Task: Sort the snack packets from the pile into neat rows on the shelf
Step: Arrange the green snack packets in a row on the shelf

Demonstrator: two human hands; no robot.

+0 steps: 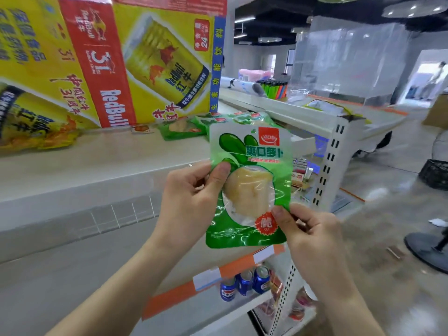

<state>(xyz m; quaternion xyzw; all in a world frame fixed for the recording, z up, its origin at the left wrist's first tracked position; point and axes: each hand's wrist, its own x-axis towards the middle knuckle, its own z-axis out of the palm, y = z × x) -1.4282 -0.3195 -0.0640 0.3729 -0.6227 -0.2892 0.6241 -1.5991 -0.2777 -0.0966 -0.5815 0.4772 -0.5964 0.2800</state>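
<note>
The shiny green plastic snack packet is up in the air in front of the white metal shelf. The left hand pinches its left edge, the right hand its bottom right corner. It looks slippery and could slip and fall. The big yellow and red cardboard box and the pile of green packets fill the shelf's back, so rows may get squeezed.

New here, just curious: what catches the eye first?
A green snack packet held up mid-frame, the left hand pinching its left edge and the right hand its lower right corner. Behind, upper left, big yellow-and-red Red Bull cartons stand on the shelf, more green packets lying beside them.
</note>
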